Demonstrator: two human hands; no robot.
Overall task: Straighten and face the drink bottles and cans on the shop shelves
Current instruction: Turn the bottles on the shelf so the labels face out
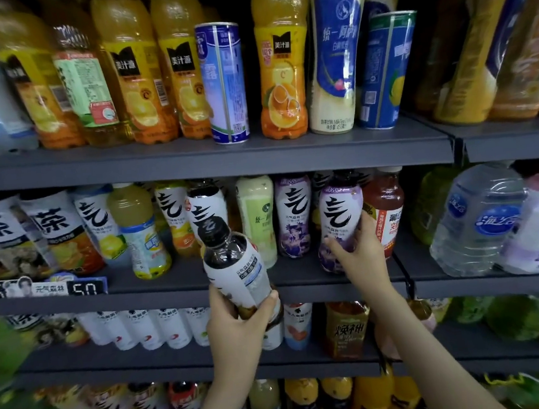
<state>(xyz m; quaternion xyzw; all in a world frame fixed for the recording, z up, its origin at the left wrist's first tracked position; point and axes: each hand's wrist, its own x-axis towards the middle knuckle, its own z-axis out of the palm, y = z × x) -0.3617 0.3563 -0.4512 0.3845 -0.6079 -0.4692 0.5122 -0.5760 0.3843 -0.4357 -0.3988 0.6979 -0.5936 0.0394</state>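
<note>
1. Holding the dark bottle (234,263) by its lower end, tilted and clear of the shelf (159,295), the left hand (237,321) wraps it fully; a loosened grip could drop it.
2. The right hand (359,256) curls round the purple bottle (339,214) standing on the shelf; turning it could knock the red bottle (389,207) just beyond its fingers.
3. Setting the dark bottle down might topple the pale green bottle (256,218) just above the left hand.
</note>
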